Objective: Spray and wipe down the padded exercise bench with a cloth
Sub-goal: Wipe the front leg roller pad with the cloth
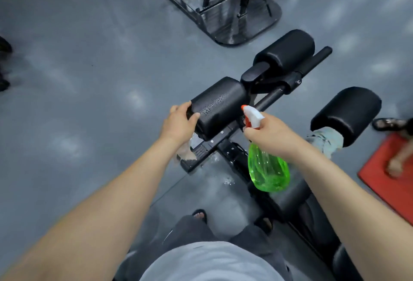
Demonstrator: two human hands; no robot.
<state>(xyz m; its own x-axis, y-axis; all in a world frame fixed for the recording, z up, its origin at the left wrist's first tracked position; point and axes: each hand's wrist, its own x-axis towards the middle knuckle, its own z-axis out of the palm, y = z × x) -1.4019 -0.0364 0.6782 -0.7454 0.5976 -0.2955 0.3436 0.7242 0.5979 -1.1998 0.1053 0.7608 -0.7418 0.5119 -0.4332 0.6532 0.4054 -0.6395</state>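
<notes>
While the left grip [178,122] clasped the lower-left end of the black padded roller cushion [220,106] at mid-frame, fingers curled over its end face, the right grip [268,135] was clenched round the neck of the translucent green plastic spray bottle [268,171], a finger at its white-and-orange trigger. The nozzle pointed up and left at the cushion's other end, just beside it. The cushion's long axis ran from lower left to upper right, along the black steel crossbar [270,98], and fine droplets beaded its top face. A pale crumpled cloth [186,153] hung under the left palm, just below the cushion's end; whether the fingers pinched it could not be told. Since the wet patch lay immediately right of the left grip and up-left of the right one, the wipe would probably fall to the left, sweeping along that axis toward the upper right. The bench's long black seat pad [301,204] lay at lower right, behind the bottle.
</notes>
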